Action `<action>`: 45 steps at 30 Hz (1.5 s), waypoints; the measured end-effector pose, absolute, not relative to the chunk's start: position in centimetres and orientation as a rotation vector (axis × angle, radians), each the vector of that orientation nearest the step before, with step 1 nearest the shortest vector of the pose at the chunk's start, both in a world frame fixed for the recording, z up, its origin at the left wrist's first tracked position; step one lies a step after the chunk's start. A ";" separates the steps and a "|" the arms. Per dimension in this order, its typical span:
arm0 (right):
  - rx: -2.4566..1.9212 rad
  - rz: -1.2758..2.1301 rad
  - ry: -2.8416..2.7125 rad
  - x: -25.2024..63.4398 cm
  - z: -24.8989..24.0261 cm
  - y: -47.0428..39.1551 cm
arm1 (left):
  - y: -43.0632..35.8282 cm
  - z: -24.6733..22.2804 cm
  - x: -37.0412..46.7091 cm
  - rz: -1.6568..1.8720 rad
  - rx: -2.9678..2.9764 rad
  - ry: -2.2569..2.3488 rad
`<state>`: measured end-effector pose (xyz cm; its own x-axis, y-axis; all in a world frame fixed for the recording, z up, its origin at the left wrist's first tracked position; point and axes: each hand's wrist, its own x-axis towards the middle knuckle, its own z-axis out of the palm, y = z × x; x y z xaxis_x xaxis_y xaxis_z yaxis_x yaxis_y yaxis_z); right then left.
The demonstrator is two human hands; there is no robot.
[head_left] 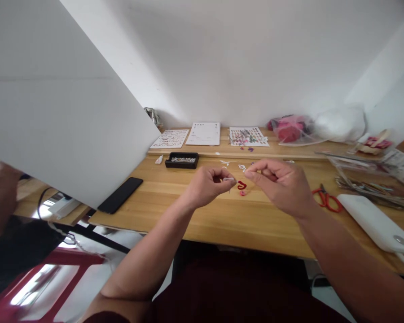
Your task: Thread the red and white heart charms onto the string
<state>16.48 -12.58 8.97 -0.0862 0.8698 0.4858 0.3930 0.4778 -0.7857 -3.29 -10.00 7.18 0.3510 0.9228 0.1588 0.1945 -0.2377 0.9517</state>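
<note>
Above the wooden table, my left hand (205,186) is closed in a pinch around a small white piece (228,179), whose kind I cannot make out. To its right, my right hand (283,181) has thumb and forefinger pressed together; anything between them is too small to name. The fingertips of the two hands are a short way apart. Between and below them lie a dark red curved piece (242,185) and a small pink piece (243,193). Just beyond, a small white looped piece (242,167) rests on the wood.
A black tray (182,160) of small bits and a phone (120,195) are on the left. Patterned sheets (249,136) lie on the back ledge. Red-handled pliers (327,199) and a white device (377,222) sit right. Left of a white partition (63,98) shows another person's arm.
</note>
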 end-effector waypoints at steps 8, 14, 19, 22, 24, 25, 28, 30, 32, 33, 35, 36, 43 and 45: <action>-0.983 1.358 -1.381 16.4 6.1 -9.2 | -10.5 7.2 -3.9 0.994 1.459 0.815; -0.891 1.752 -1.043 14.6 3.1 -10.6 | -9.8 6.3 -3.6 1.218 1.329 0.846; -1.031 1.422 -1.330 14.7 4.0 -12.3 | -9.0 4.9 -3.6 1.306 1.423 1.047; -1.139 0.992 -1.635 15.5 5.5 -13.0 | -9.0 4.5 -3.7 1.188 1.572 1.128; -1.157 0.815 -1.747 16.1 6.5 -13.0 | -9.3 4.6 -3.7 1.067 1.632 1.118; -1.153 0.771 -1.780 16.4 7.0 -12.9 | -9.5 4.8 -3.7 1.008 1.644 1.100; -1.109 0.767 -1.797 16.8 7.7 -11.7 | -10.2 5.2 -3.5 0.888 1.621 0.998; -1.075 0.886 -1.749 16.8 7.4 -10.5 | -10.5 5.4 -3.6 0.849 1.581 0.917; -1.040 1.102 -1.647 16.7 6.4 -9.5 | -10.5 5.4 -3.6 0.869 1.524 0.857; -1.020 1.220 -1.563 16.6 5.7 -9.1 | -10.5 5.4 -3.7 0.899 1.495 0.841; -0.976 1.473 -1.355 16.3 3.9 -8.8 | -10.3 5.2 -3.7 0.979 1.441 0.829; -0.943 1.574 -1.249 16.1 3.0 -8.9 | -10.1 5.1 -3.6 1.021 1.419 0.831; -0.908 1.829 -1.050 14.9 0.9 -11.5 | -9.1 3.5 -3.2 1.244 1.440 1.053; -0.963 1.672 -1.208 15.2 1.8 -12.1 | -9.1 3.4 -3.2 1.247 1.527 1.154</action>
<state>15.19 -12.06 1.82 -0.3532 0.9292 -0.1086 -0.1890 -0.1846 -0.9645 -3.23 -9.10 3.42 0.0845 0.9713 0.2223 0.1463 -0.2328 0.9615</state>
